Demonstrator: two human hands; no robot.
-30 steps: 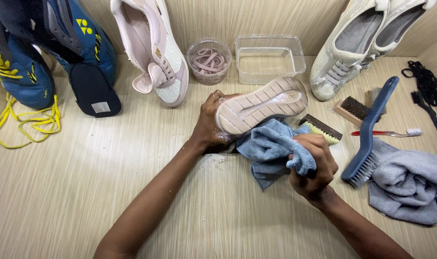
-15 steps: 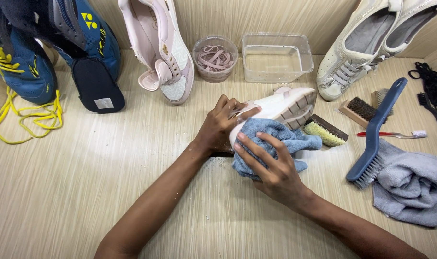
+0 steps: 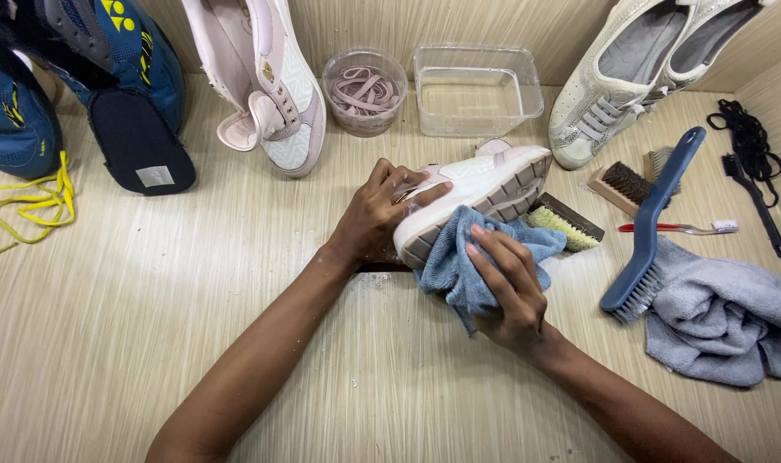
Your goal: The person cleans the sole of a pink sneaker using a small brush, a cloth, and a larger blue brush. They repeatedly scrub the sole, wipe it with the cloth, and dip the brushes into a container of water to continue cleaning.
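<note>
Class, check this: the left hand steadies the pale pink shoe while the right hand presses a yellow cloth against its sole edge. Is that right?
Not quite: the cloth is blue, not yellow, as the head view shows. The rest holds: the left hand steadies the pale pink shoe while the right hand presses the cloth against its sole edge.

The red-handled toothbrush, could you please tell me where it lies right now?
In the head view, the red-handled toothbrush lies flat on the right of the table, between the long blue plastic scrub brush and the black laces, just above the grey towel.
</note>
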